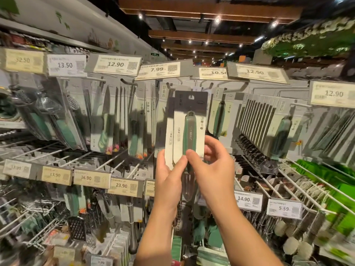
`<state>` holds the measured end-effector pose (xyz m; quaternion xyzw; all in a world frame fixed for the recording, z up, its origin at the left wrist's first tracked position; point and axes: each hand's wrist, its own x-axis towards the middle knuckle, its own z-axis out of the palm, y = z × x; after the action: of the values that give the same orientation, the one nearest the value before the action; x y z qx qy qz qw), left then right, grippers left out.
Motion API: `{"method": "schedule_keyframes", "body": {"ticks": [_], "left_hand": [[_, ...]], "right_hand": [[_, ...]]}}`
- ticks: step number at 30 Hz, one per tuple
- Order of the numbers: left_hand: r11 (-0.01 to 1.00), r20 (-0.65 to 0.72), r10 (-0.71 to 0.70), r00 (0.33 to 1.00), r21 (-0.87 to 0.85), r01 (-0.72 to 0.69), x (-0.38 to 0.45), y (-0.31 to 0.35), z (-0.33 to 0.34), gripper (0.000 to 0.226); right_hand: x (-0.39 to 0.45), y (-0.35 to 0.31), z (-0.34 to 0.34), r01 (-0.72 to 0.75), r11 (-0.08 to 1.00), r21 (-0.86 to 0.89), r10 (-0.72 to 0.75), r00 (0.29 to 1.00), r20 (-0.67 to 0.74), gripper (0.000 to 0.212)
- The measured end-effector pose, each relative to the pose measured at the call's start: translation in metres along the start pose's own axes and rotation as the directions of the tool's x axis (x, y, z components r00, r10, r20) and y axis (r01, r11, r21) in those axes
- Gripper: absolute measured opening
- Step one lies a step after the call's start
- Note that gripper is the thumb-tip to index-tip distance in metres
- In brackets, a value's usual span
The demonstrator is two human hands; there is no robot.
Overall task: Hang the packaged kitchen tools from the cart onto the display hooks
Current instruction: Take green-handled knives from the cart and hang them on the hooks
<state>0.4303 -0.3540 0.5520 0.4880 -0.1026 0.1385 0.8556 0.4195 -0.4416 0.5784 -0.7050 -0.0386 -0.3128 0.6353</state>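
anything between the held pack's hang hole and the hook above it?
Nothing visible. Both the left hand and right hand hold the carded tool pack up, its hang hole just below the bare hook tips under the 10.50 price tag. Hung packs flank it on both sides.

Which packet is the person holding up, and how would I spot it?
Look at the hook wall under the 7.99 price tag. In front of it, the left hand and right hand hold the carded tool. Unlike its hanging neighbours, it is off the hooks, showing a green-and-grey handle.
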Motion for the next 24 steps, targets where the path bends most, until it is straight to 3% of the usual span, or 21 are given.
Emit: {"method": "schedule_keyframes", "body": {"ticks": [7, 11, 14, 17, 24], "left_hand": [[0.999, -0.081, -0.029, 0.996, 0.035, 0.031, 0.004, 0.006, -0.004, 0.027], [0.997, -0.078, -0.074, 0.994, -0.025, 0.072, 0.003, 0.019, -0.005, 0.034], [0.995, -0.09, -0.087, 0.992, -0.048, 0.083, 0.005, 0.024, -0.006, 0.034], [0.996, -0.094, -0.082, 0.992, -0.046, 0.078, 0.005, 0.024, -0.006, 0.026], [0.997, -0.057, -0.073, 0.996, -0.005, 0.073, 0.006, 0.023, -0.005, 0.041]], "right_hand": [[-0.002, -0.005, -0.006, 0.111, 0.994, -0.023, -0.113, 0.989, -0.098, 0.045], [-0.006, -0.011, -0.014, 0.155, 0.986, 0.063, -0.142, 0.974, -0.174, 0.052], [-0.002, -0.017, -0.02, 0.198, 0.978, 0.067, -0.179, 0.958, -0.224, 0.044], [0.008, -0.018, -0.021, 0.159, 0.987, 0.028, -0.149, 0.965, -0.214, 0.033], [0.028, -0.014, -0.017, 0.085, 0.996, -0.016, -0.086, 0.972, -0.219, 0.03]]}}
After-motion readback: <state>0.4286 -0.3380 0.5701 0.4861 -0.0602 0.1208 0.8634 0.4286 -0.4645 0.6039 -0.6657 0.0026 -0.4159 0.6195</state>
